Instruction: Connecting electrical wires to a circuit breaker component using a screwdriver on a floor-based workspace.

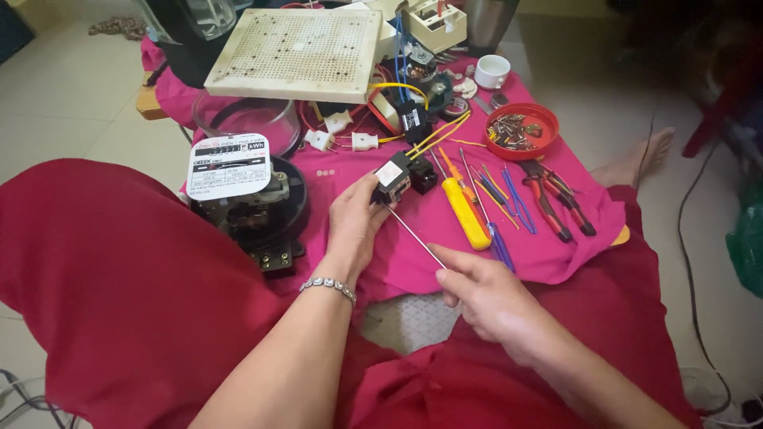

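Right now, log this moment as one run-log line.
left hand: holds small black electrical block | right hand: holds thin screwdriver, tip at block | nearby: yellow screwdriver, red pliers

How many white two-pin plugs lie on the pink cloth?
3: one white plug left, one just above it, and one to the right, all beyond the left hand. Others may be hidden under the perforated board.

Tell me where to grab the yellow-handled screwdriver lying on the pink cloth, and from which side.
Grip the yellow-handled screwdriver around its thick yellow handle, probably coming from above. It lies flat on the pink cloth, handle toward the person, tip pointing away. Blue tools crowd its right side, and the right hand sits just below the handle's end.
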